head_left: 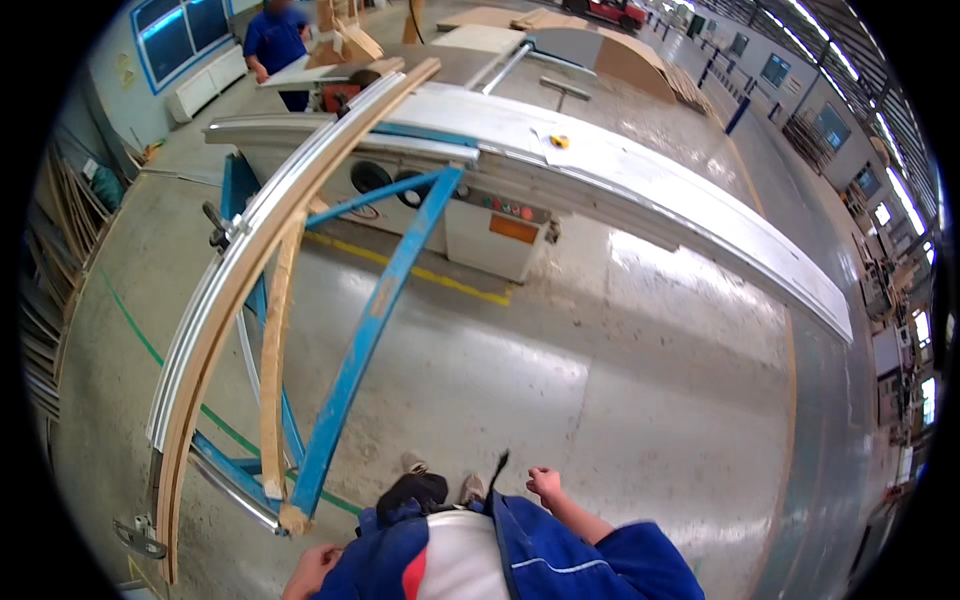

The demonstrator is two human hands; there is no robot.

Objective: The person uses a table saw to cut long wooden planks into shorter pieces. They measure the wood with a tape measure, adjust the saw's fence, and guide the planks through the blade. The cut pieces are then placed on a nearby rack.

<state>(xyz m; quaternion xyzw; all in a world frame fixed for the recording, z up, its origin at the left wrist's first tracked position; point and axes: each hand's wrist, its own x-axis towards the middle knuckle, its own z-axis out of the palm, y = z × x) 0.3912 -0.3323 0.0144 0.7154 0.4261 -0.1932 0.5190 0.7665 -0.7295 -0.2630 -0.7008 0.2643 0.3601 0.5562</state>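
My right hand (543,483) hangs in front of my body over the grey floor, its fingers curled in with no object seen in them. My left hand (318,565) is low at my left side, partly cut off by my sleeve, and its fingers are hard to make out. Nearest to it is the blue support frame (372,310) of a sliding table saw. Along the frame's outer side runs an aluminium fence (215,275) with a long wooden strip (250,270) against it. A shorter wooden batten (278,350) slants inside the frame.
The saw's long sliding table (680,190) stretches away to the right, with a yellow tape measure (559,142) on it. Control buttons sit on the saw body (490,240). A co-worker in blue (275,45) stands beyond the saw. Boards (60,220) lean at the left.
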